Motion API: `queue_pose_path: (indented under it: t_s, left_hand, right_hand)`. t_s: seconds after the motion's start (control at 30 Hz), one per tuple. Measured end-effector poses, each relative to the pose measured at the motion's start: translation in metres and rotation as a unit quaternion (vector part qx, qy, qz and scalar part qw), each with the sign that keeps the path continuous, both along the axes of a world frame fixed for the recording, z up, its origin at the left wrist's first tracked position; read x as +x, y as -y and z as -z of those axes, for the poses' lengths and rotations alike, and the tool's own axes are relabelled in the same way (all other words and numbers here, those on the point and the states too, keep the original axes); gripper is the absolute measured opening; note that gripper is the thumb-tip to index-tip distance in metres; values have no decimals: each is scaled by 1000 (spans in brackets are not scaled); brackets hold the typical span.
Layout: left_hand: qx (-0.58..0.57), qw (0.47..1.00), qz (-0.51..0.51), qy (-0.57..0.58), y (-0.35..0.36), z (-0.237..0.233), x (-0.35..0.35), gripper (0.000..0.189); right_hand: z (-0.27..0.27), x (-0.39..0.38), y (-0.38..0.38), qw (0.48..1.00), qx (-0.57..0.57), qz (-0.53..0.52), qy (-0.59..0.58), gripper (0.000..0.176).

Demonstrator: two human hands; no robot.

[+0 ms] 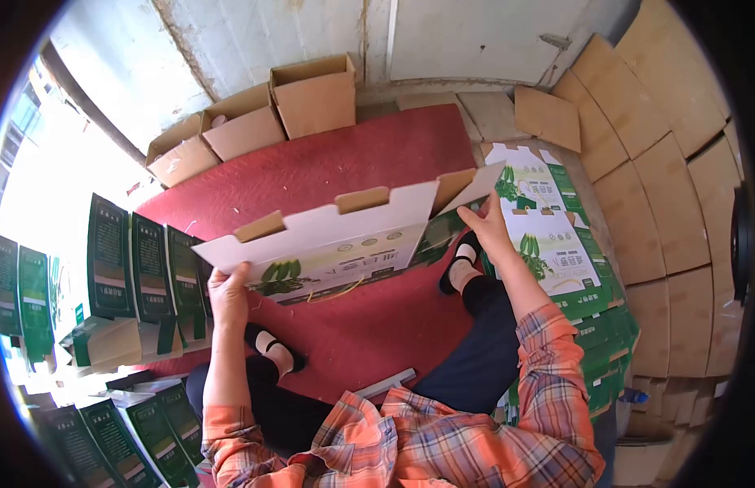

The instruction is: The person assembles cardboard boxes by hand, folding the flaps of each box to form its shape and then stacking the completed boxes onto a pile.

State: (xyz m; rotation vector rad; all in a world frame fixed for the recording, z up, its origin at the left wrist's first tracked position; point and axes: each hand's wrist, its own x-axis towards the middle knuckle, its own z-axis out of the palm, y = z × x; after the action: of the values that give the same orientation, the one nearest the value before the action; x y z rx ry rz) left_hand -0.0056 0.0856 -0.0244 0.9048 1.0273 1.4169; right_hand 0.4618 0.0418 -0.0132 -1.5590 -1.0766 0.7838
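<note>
A printed cardboard carton (345,248), white and green with a picture of green vegetables, hangs in front of me over the red floor covering. My left hand (229,297) grips its left end, with the thumb near the upper edge. At the other end, my right hand (487,224) holds the carton by a side panel, which angles away from the long front. Notched brown flaps stand up along the top edge. A yellow cord handle (337,290) shows low on the front panel. Some fingers of both hands are hidden behind the cardboard.
To my right lies a stack of flat printed cartons (560,259). Green boxes (109,256) stand in rows on my left. Three open brown boxes (316,104) line the far wall. Brown cardboard (650,191) is stacked along the right. A grey bar (386,382) lies between my legs.
</note>
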Motion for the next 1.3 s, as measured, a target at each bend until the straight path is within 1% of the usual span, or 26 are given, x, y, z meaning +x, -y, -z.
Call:
queue_pose_path:
  t_s: [0.07,0.1,0.13,0.2,0.23,0.27,0.33,0.37,0.47,0.5,0.53,0.6,0.63,0.67,0.77,0.8,0.87,0.93,1.0,1.03,1.07,1.13,1.17,1.2,1.27,1.3]
  left_hand:
    - [-79,995,3,-56,10,1,5,20]
    - [-76,996,22,-37,11,7,7,20]
    - [-83,996,40,-6,14,12,8,22]
    - [-105,992,49,-52,17,16,5,23]
    - [-113,990,52,-61,17,21,1,24]
    - [-116,990,44,-63,18,19,-1,24]
    - [-152,983,50,-93,19,16,-5,24]
    - [-153,981,52,-107,21,11,-4,25]
    - [-171,970,77,-155,24,6,-4,25]
    - [-164,965,112,-171,26,5,-7,26]
    - [-166,965,110,-170,27,5,-8,26]
    - [-145,974,129,-116,25,-16,-6,35]
    - [-140,970,154,-127,25,-33,-6,50]
    - [-136,967,165,-140,24,-39,-13,59]
    - [-112,963,242,-33,20,-49,-32,65]
    - [-113,963,241,-33,21,-53,-33,65]
    - [-125,936,267,-194,21,-64,-34,63]
    - [-100,926,292,-219,21,-58,-37,63]
    - [-131,881,335,-308,21,-67,-29,67]
    - [-120,870,336,-340,20,-66,-30,73]
    - [-119,870,338,-338,18,-67,-30,73]
    - [-132,894,289,-316,12,-76,-29,74]
    - [-137,880,285,-356,11,-84,-24,74]
    - [-135,880,284,-357,9,-83,-19,74]
    - [-93,811,257,-517,8,-76,-11,74]
    - [-113,822,245,-501,8,-75,-5,65]
  right_hand:
    - [-5,-12,-2,999,18,11,-39,80]
    - [15,-10,-8,996,39,75,3,95]
    - [32,0,-10,997,34,70,-2,95]
    - [42,1,-17,996,-20,43,72,107]
    - [49,-3,-18,990,-43,80,112,118]
    - [47,-8,-18,990,-44,72,109,118]
    - [42,-13,-20,987,-45,70,136,126]
    - [43,-14,-22,991,-49,61,112,129]
    - [42,-8,-26,993,-70,29,91,126]
    - [40,-11,-25,992,-84,37,92,122]
    - [41,-12,-25,991,-85,35,92,122]
    - [40,-16,-26,988,-87,19,124,118]
    - [39,-21,-25,988,-89,17,123,118]
    - [27,-31,-23,985,-102,-7,138,115]
    - [28,-36,-20,977,-106,-67,171,111]
    - [29,-34,-20,973,-96,-97,188,111]
    - [30,-38,-16,973,-86,-119,180,112]
    - [32,-41,-10,972,-78,-139,172,113]
    - [34,-43,-6,956,-37,-182,226,115]
    - [33,-42,-3,952,-17,-208,223,114]
    - [29,-42,-2,952,-18,-206,224,114]
    - [20,-43,-4,956,-36,-257,138,112]
    - [14,-46,-2,953,-60,-264,134,112]
    - [12,-46,-1,954,-58,-264,134,112]
    - [9,-47,1,952,-40,-284,110,107]
    - [8,-46,1,952,-40,-284,109,107]
